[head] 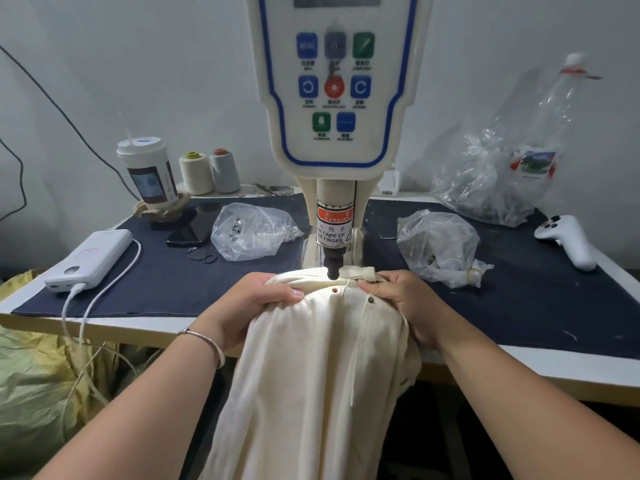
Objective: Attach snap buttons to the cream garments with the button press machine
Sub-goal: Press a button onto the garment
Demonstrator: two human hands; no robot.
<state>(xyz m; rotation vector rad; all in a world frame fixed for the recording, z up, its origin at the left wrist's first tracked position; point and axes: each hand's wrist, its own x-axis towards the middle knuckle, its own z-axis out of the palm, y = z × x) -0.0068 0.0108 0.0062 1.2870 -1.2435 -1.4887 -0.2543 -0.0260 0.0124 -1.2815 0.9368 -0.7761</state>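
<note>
A cream garment (311, 358) lies bunched under the button press machine (337, 98), its upper edge right below the black punch tip (333, 266), and the rest hangs off the front edge of the table (104, 327). The left hand (252, 303) grips a fold of the cloth on the left of the punch, fingers curled over it. The right hand (401, 299) pinches the cloth on the right side, thumb on top. Two dark snap buttons (334, 289) sit on the garment between the hands. On the dark mat (156, 285) are two clear plastic bags (252, 230), a white power bank (90, 259) with a cable, a phone (190, 230), a paper cup (149, 171), two thread spools (209, 171) and a white controller (568, 240).
</note>
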